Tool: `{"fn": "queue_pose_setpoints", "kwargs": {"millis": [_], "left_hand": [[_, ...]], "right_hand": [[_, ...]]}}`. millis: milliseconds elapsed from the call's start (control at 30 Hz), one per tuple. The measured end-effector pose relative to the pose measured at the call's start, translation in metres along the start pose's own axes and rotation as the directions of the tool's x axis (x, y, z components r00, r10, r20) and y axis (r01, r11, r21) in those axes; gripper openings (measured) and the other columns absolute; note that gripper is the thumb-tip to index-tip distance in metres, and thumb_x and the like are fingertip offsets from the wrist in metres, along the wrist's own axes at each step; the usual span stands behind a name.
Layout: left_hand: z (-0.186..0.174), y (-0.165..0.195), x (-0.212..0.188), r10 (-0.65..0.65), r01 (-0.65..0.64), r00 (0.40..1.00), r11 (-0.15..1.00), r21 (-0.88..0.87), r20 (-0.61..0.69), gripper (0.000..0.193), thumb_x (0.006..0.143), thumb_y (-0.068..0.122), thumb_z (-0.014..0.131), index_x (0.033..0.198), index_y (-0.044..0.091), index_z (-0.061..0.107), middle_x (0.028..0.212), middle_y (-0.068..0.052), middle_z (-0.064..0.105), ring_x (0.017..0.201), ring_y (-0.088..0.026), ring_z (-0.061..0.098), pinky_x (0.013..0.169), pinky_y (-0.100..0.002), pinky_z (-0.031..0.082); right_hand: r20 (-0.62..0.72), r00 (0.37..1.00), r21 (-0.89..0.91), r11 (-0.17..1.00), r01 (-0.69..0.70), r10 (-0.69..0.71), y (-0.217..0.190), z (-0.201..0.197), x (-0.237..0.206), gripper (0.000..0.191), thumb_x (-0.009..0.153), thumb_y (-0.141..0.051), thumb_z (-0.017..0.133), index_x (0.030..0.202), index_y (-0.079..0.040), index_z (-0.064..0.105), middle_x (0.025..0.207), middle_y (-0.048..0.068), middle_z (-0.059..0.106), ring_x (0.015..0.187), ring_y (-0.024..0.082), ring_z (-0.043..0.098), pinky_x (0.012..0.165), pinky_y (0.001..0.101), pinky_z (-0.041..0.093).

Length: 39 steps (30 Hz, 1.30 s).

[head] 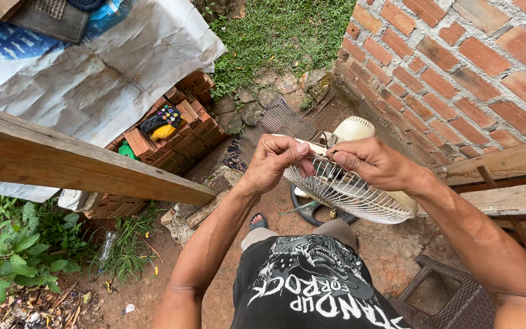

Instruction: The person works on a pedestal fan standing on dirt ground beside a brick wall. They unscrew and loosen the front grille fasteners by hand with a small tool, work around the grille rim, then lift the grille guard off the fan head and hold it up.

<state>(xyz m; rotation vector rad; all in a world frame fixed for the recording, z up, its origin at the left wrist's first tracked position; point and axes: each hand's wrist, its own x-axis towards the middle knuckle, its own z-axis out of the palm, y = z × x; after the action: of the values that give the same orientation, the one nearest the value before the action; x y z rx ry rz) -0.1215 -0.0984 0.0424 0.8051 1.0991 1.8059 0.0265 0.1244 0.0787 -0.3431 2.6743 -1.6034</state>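
Head view, looking down past my black printed shirt (315,286). My left hand (275,161) and right hand (372,161) meet at the upper rim of a cream wire fan guard (351,195), both clenched on it: the left fingers curl over the rim, and the right pinches the wires just beside them. The guard tilts away from me above my knees, in front of the fan's cream motor housing (353,128). A black ring-shaped base (308,213) lies on the dirt ground (391,250) below. A wooden beam (80,161) crosses at left, with a stack of red bricks (181,137) behind it carrying a yellow and black object (161,125). A brick wall (458,67) rises at right; grass (275,33) lies beyond
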Motion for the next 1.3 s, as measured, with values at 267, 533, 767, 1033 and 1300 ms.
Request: {"fn": "queue_pose_setpoints", "kwargs": {"millis": [267,533,767,1033,1300], "left_hand": [[-0.002,-0.009,0.006,0.105,-0.106,0.989,0.994,-0.013,-0.1,0.027,0.106,0.021,0.064,0.1,-0.003,0.074,0.081,-0.013,0.075,0.068,-0.015,0.069,0.064,-0.03,0.056],[-0.037,0.005,-0.001,0.149,-0.194,0.97,0.951,-0.24,-0.191,0.024,0.107,0.017,0.061,0.11,-0.006,0.069,0.101,-0.02,0.074,0.094,-0.025,0.075,0.076,-0.035,0.062],[-0.015,-0.01,0.003,0.154,-0.214,0.952,0.952,-0.22,-0.263,0.02,0.105,0.014,0.062,0.102,-0.005,0.066,0.119,-0.021,0.074,0.11,-0.027,0.074,0.085,-0.039,0.064],[0.002,-0.027,0.004,0.057,-0.126,0.951,0.969,-0.211,-0.304,0.024,0.103,0.014,0.066,0.112,-0.008,0.071,0.108,-0.024,0.074,0.094,-0.029,0.077,0.076,-0.036,0.064],[0.004,-0.025,0.008,0.046,-0.115,0.964,0.961,-0.252,-0.263,0.026,0.102,0.019,0.066,0.11,-0.006,0.071,0.109,-0.023,0.075,0.094,-0.028,0.078,0.077,-0.036,0.065]], "right_hand": [[-0.106,0.986,-0.088,0.986,-0.139,0.13,-0.005,0.001,0.002,0.031,0.108,-0.027,0.053,0.093,-0.003,0.067,0.072,0.0,0.055,0.066,0.01,0.052,0.059,0.0307,0.045],[-0.385,0.921,-0.56,0.808,-0.181,-0.061,-0.037,-0.001,-0.001,0.021,0.097,-0.018,0.071,0.109,0.0,0.072,0.089,0.013,0.068,0.072,0.026,0.065,0.062,0.0393,0.05],[-0.372,0.901,-0.585,0.81,-0.043,-0.221,-0.03,0.008,0.004,0.027,0.091,-0.003,0.074,0.116,0.001,0.067,0.101,0.014,0.063,0.09,0.029,0.065,0.075,0.0401,0.052],[-0.407,0.866,-0.624,0.781,-0.031,-0.29,-0.025,0.017,0.004,0.026,0.091,-0.001,0.076,0.116,0.002,0.067,0.1,0.013,0.062,0.093,0.03,0.063,0.078,0.0411,0.051],[-0.426,0.828,-0.702,0.71,-0.048,-0.365,-0.022,0.02,0.001,0.023,0.088,-0.002,0.077,0.109,0.001,0.069,0.1,0.012,0.062,0.092,0.028,0.06,0.077,0.0393,0.05]]}}
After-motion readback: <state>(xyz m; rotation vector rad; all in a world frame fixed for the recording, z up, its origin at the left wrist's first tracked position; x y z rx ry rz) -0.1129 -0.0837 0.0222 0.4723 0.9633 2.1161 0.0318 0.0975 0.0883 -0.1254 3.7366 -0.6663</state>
